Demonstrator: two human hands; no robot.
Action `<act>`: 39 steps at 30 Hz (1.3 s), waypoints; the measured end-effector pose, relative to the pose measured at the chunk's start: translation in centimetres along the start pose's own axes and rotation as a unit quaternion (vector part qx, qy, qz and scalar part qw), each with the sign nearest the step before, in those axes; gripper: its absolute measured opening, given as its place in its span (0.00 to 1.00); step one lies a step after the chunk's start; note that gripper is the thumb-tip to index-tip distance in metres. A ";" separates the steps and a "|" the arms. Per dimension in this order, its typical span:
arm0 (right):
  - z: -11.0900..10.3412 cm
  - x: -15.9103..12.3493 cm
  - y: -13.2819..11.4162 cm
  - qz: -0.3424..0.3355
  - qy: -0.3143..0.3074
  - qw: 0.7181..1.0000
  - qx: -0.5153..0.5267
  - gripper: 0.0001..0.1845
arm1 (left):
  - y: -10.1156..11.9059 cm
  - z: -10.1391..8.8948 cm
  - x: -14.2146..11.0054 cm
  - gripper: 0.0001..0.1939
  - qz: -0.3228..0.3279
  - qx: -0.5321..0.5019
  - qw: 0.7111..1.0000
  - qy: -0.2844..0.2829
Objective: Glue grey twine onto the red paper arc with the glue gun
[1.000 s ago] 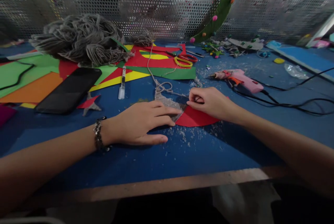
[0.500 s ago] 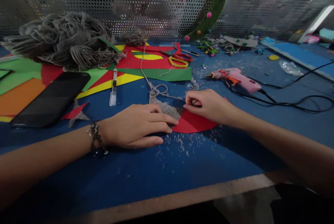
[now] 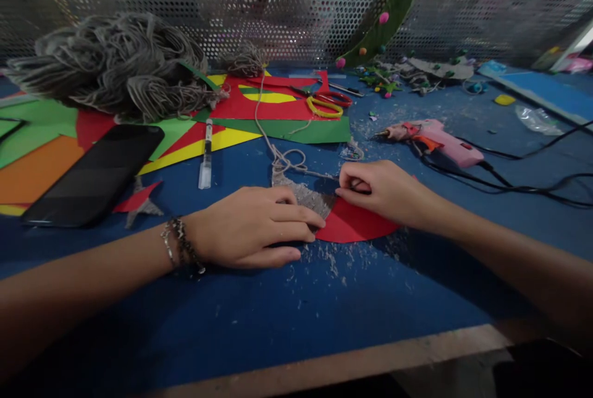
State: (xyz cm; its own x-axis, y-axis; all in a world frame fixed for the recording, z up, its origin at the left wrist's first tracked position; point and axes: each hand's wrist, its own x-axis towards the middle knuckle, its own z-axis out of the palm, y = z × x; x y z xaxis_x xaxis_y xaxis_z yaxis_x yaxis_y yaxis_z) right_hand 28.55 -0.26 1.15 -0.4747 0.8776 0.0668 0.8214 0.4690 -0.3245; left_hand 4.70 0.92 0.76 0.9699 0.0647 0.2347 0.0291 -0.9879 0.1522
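Note:
A curved red paper shape (image 3: pixel 359 224) lies on the blue table, its left part covered with grey yarn (image 3: pixel 306 196). My left hand (image 3: pixel 259 226) rests flat over the yarn-covered part, fingers stretched out to the right. My right hand (image 3: pixel 380 188) is closed in a pinch above the red part. From its fingertips a strand of grey yarn (image 3: pixel 319 173) runs left to a loose loop, then back toward a small yarn bundle (image 3: pixel 248 61). The fingertips of my right hand are partly hidden.
A pink glue gun (image 3: pixel 440 140) with black cable lies at right. Behind are scissors (image 3: pixel 327 106), coloured paper (image 3: pixel 278 129) and a large yarn heap (image 3: pixel 120 70). At left are a black phone (image 3: pixel 92 178), a small red-and-grey star (image 3: pixel 141 202) and a clear-barrelled pen (image 3: pixel 206 160).
The camera view has shifted slightly, so everything sits a little further right. Both hands keep nearly the same pose on the paper shape and the yarn.

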 end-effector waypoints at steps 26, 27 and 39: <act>-0.1 0.0 -0.4 0.005 -0.001 1.000 0.008 0.09 | 0.5 0.0 -0.3 0.16 0.025 0.026 0.998 0.044; -0.1 0.0 -0.4 0.006 -0.002 1.000 0.008 0.09 | 0.5 0.0 -0.3 0.16 0.030 0.029 0.998 0.045; -0.1 0.0 -0.4 0.015 -0.011 1.000 0.016 0.08 | 0.9 -0.4 -0.3 0.19 0.074 0.075 0.992 0.070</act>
State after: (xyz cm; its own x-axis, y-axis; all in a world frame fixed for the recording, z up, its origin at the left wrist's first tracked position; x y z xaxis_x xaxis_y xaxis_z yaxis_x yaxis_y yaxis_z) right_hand 28.25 -0.44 1.40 -0.4571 0.8887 0.0352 0.8249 0.4384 -0.3569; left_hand 4.31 0.08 1.16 0.9237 -0.0745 0.3757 -0.0662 -0.9972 -0.0352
